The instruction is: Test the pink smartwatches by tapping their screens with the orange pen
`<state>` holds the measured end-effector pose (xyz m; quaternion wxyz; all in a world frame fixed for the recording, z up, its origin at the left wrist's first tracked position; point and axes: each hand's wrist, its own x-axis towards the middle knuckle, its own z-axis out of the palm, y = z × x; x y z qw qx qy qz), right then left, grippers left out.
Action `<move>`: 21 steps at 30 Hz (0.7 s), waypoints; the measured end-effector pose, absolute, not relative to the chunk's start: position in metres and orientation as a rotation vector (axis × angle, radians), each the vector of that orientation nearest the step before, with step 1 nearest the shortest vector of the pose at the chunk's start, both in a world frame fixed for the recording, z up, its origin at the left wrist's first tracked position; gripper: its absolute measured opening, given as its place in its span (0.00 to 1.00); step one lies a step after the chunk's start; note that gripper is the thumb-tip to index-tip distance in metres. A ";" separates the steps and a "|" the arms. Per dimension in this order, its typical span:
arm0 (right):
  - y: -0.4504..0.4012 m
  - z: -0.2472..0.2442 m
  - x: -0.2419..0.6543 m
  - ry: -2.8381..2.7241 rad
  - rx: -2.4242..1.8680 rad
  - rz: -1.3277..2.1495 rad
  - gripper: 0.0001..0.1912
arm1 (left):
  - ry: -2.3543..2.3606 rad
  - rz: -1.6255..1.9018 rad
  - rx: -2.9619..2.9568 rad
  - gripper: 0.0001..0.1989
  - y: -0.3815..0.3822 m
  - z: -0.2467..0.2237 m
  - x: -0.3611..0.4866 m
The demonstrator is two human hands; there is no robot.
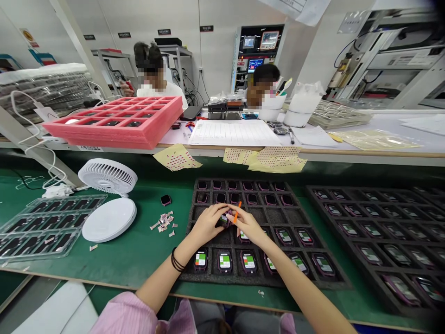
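Above a black foam tray [276,215], my left hand [208,225] is closed around a small purple-edged smartwatch body [225,220]. My right hand [249,226] pinches a thin orange stick [238,211], its fingertips at the same watch; where the stick's lower end touches is hidden. Dark-screened watches [252,199] fill the tray's back rows. Nearer to me lie watches with lit green and white screens [225,261], partly covered by my right forearm. One more watch [166,199] rests on the green table to the left, by a pile of small pale tabs [163,221].
A white fan [109,220] and clear plastic trays [52,222] of dark parts stand at left. Another foam tray [373,232] of watches lies at right. On the shelf ahead are a pink foam tray [153,132] and papers [232,133]. Two people sit beyond it.
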<state>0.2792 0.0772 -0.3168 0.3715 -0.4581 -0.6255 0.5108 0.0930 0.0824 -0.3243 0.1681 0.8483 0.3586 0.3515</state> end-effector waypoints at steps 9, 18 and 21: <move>0.075 -0.300 0.278 -1.372 -0.917 1.628 0.24 | 0.968 1.273 2.282 0.22 0.075 -0.310 0.096; 0.070 -0.288 0.281 -1.295 -0.840 1.798 0.23 | 0.789 1.331 2.175 0.21 0.071 -0.305 0.100; 0.070 -0.288 0.281 -1.318 -0.842 1.776 0.23 | 0.794 1.304 2.191 0.21 0.071 -0.304 0.100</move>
